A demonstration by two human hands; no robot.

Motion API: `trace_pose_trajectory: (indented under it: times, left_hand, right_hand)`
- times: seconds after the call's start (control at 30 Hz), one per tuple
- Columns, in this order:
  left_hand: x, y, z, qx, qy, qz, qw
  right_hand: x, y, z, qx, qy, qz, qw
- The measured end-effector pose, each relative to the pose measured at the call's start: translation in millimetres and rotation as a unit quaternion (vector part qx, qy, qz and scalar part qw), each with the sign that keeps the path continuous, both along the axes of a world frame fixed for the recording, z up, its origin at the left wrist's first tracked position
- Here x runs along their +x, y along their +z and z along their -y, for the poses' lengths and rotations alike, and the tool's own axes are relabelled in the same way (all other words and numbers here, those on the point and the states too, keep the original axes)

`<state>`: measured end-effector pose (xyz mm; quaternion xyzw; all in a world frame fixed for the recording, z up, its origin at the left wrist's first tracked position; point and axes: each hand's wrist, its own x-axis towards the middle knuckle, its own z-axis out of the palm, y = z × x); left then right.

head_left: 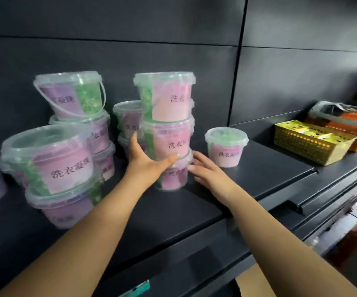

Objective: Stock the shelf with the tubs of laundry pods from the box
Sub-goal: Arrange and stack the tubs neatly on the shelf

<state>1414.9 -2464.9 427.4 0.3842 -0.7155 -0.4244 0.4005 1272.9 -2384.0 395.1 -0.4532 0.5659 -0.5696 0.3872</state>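
Steadying a three-high stack of clear lidded plastic tubs of pink and green laundry pods (167,140) on the dark metal shelf (259,168), with the left hand (149,162) wrapped round the join above the bottom tub (174,179) and the right hand (207,171) flat, fingers straight, against that tub's side. Best squared up from the base before letting go, minding the stacked tubs (51,163) crowding beyond the left hand and the single tub (225,151) just past the right.

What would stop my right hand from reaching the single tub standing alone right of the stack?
Probably nothing. The right hand touches the stack low down, and the lone tub stands just to its right on bare shelf, nothing between them.
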Motion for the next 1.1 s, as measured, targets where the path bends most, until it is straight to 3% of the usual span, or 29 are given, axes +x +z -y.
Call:
trace_pose_trajectory:
  times: [0.07, 0.1, 0.17, 0.23, 0.3, 0.4, 0.67, 0.9, 1.0, 1.1]
  left_hand:
    - [-11.3, -5.3, 6.8, 0.010, 0.023, -0.006, 1.000]
    - [-14.5, -6.9, 9.6, 0.012, 0.037, -0.017, 0.999]
    - [-15.0, -9.8, 11.8, 0.014, 0.054, -0.043, 0.998]
    - [-17.2, -13.2, 11.0, 0.018, 0.073, -0.054, 0.996]
    - [-18.0, -18.6, 11.8, 0.021, 0.091, -0.056, 0.994]
    - [-21.9, -20.8, 12.0, 0.021, 0.090, -0.059, 0.994]
    - [-89.7, -18.6, 10.3, 0.013, 0.010, -0.035, 0.999]
    - [-105.5, -16.3, 13.9, -0.045, -0.073, 0.037, 0.996]
    - [-76.5, 0.8, 32.8, -0.179, 0.034, 0.039, 0.982]
    - [-45.9, 27.3, 65.1, -0.305, 0.197, 0.054, 0.930]
  right_hand:
    - [-15.1, -0.2, 0.5, -0.013, 0.002, -0.028, 1.000]
    - [-28.2, -2.0, 0.7, -0.048, -0.066, -0.058, 0.995]
    - [-56.2, -1.4, -4.2, -0.135, -0.240, -0.119, 0.954]
    - [-86.4, 1.0, -3.1, -0.152, -0.330, -0.214, 0.907]
    - [-111.6, -2.0, 7.8, -0.062, -0.289, -0.223, 0.929]
    - [-132.6, -9.2, 23.0, -0.042, -0.200, -0.107, 0.973]
    - [-144.0, -16.2, 0.2, -0.051, -0.287, -0.153, 0.944]
    - [-145.6, -0.5, -36.3, 0.023, -0.323, -0.276, 0.905]
    - [-138.6, 14.2, -49.4, 0.036, -0.361, -0.322, 0.875]
    - [-126.8, 35.3, -55.9, -0.053, -0.382, -0.367, 0.847]
